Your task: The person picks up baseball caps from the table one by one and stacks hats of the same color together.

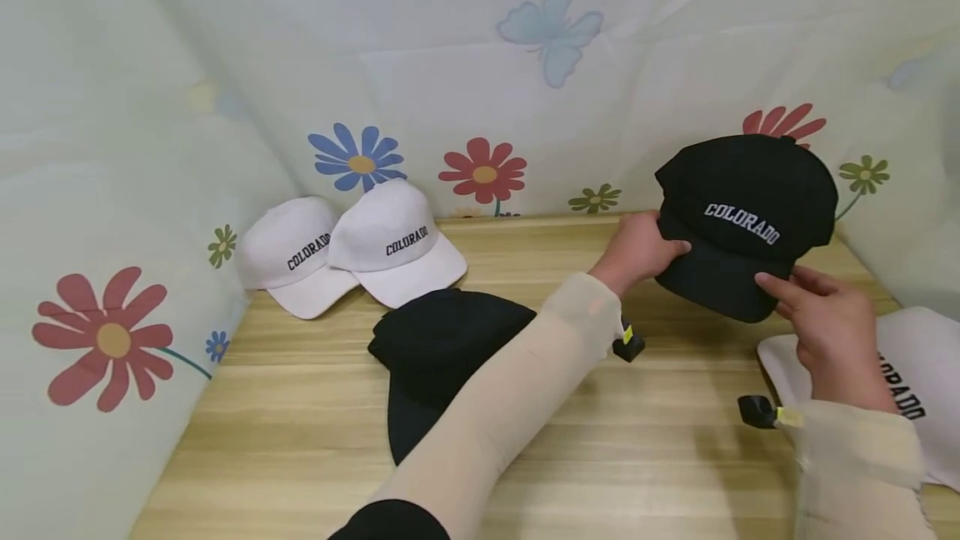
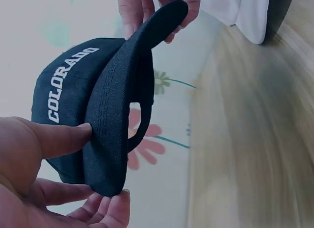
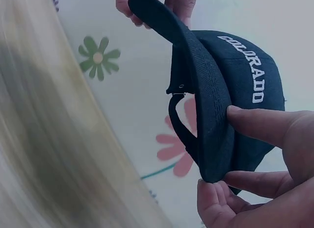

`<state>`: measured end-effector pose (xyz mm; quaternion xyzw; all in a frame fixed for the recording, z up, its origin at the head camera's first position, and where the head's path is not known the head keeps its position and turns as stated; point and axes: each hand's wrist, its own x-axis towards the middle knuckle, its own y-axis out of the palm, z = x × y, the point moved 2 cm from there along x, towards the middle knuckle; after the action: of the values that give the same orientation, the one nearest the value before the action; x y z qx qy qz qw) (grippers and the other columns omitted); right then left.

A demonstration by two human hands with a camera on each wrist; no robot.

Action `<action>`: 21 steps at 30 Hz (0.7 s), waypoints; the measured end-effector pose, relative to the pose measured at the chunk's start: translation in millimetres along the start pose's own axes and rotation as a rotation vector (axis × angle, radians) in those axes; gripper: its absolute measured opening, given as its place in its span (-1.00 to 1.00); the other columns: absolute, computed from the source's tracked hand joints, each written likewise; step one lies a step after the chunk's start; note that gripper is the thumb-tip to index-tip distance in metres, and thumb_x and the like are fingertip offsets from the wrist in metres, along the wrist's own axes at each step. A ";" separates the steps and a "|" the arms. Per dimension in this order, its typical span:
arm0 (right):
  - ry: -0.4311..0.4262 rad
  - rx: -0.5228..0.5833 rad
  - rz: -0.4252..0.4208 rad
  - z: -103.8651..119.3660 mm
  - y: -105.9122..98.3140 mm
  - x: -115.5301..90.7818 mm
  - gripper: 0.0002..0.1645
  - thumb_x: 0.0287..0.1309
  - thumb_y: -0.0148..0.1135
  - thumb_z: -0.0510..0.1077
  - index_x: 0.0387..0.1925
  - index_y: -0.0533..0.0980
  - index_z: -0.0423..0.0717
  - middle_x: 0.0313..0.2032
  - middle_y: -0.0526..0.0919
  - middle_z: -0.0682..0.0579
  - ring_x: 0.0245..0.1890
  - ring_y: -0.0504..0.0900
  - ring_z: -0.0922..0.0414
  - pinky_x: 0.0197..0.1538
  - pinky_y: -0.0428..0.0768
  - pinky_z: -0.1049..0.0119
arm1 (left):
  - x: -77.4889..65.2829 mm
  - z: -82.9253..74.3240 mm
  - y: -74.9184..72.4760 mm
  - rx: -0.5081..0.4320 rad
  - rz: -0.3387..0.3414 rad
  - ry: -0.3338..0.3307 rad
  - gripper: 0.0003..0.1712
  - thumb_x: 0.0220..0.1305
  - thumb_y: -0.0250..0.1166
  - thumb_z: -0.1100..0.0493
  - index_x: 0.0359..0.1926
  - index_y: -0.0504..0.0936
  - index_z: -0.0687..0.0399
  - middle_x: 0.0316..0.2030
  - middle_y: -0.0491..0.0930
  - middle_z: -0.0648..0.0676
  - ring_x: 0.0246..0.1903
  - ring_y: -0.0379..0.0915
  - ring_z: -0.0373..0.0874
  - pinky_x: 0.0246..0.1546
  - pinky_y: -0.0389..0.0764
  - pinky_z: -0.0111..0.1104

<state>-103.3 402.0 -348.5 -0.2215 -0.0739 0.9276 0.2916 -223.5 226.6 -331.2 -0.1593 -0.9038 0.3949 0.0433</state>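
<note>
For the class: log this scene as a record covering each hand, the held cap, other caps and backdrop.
Held cap: black, white COLORADO lettering, above the table
Left hand: pinches one side of the brim
Right hand: pinches the other side
Table left: two overlapping white caps
Table centre: black cap, partly behind left arm
Table right: white cap
Backdrop: printed flowers, butterfly

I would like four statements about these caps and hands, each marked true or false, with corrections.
1. The left hand and right hand hold the same black cap. True.
2. The held cap carries red letters. False: its letters are white.
3. At the far left, one white cap partly covers another white cap in the head view. True.
4. The second black cap hangs on the wall. False: that cap lies on the table.
</note>
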 end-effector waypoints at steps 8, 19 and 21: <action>-0.121 0.014 0.027 9.8 17.6 -27.3 0.14 -0.13 0.51 0.17 0.44 0.19 -0.04 -0.21 0.36 0.35 -0.35 0.44 0.38 -0.43 0.46 0.63 | -38.0 13.0 -41.9 0.024 -0.019 0.073 -0.42 0.25 0.29 -0.15 0.23 0.48 -0.05 -0.05 0.63 -0.11 0.08 0.33 -0.28 -0.01 0.47 -0.54; -0.240 -0.146 0.052 18.0 45.0 -62.3 0.07 -0.05 0.42 0.24 0.43 0.21 -0.04 -0.22 0.39 0.33 -0.25 0.40 0.36 -0.36 0.45 0.66 | -74.4 45.7 -78.3 0.020 -0.049 0.056 -0.31 0.23 0.27 -0.22 0.30 0.43 -0.05 0.01 0.51 -0.06 0.00 0.33 -0.25 -0.01 0.54 -0.48; -0.249 -0.175 0.055 19.0 47.9 -68.4 0.07 -0.05 0.40 0.26 0.43 0.21 -0.02 -0.21 0.39 0.34 -0.22 0.39 0.36 -0.35 0.44 0.66 | -80.4 48.4 -83.8 0.017 -0.051 0.057 -0.30 0.23 0.27 -0.22 0.32 0.41 -0.06 0.04 0.50 -0.05 0.01 0.32 -0.25 0.01 0.53 -0.47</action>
<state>-86.1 323.3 -319.2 -0.1314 -0.1838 0.9455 0.2343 -178.7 113.4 -299.4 -0.1471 -0.9026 0.3966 0.0802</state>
